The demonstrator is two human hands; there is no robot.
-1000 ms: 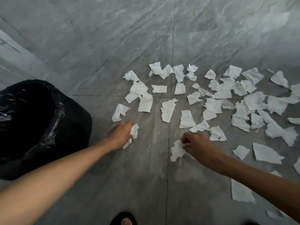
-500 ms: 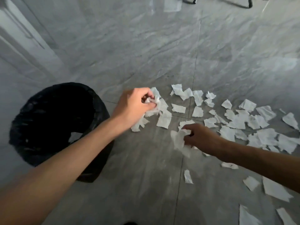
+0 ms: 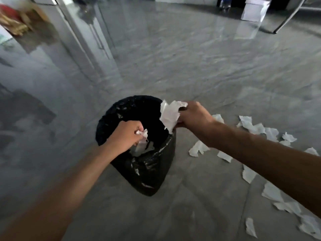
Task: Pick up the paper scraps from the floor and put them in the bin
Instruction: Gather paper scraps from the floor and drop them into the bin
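Observation:
A bin lined with a black plastic bag [image 3: 149,173] stands on the grey floor in the middle of the view. My left hand [image 3: 126,134] hovers over its mouth, fingers closed on small white paper scraps [image 3: 142,133]. Over the bin's right rim, my right hand [image 3: 194,115] grips a larger crumpled white scrap [image 3: 169,113]. A pale scrap [image 3: 139,148] lies inside the bin below my left hand. Several white scraps [image 3: 251,126] remain spread over the floor to the right.
Grey marbled floor tiles surround the bin. A metal door frame [image 3: 78,37] stands at the back left. White boxes [image 3: 252,9] and a slanted metal leg [image 3: 291,16] are at the far top right.
Both hands lifted from the floor with scraps and moved left over the bin. The view swung left, so the bin sits in the middle now.

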